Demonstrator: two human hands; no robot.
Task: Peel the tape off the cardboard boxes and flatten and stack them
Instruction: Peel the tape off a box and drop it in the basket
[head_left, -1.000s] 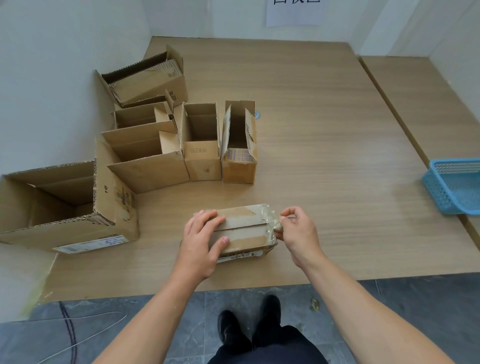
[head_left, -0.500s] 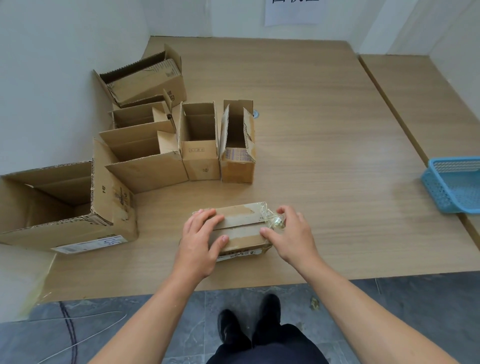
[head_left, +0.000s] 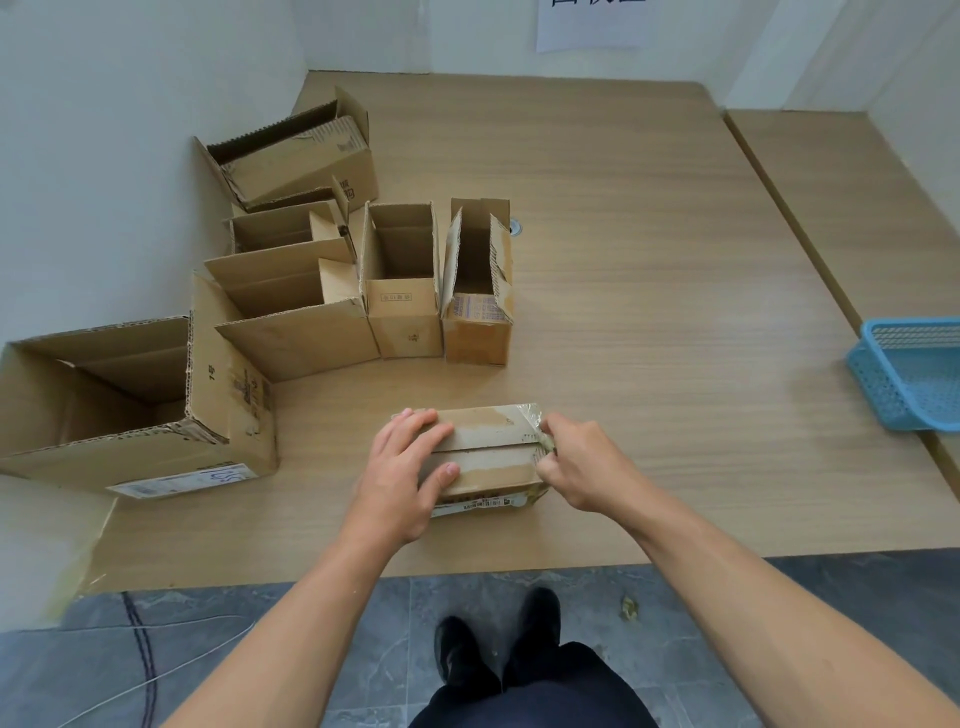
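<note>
near the front edge of the table (head_left: 649, 312), the small taped box (head_left: 488, 452) sits closed under both our hands. our left hand (head_left: 405, 478) lies over its left end, fingers fairly straight, thumb on the top face, pressing down. our right hand (head_left: 582, 467) is curled at the right end, pinching the crumpled clear tape (head_left: 545, 441). open boxes (head_left: 400, 291) stand well behind.
</note>
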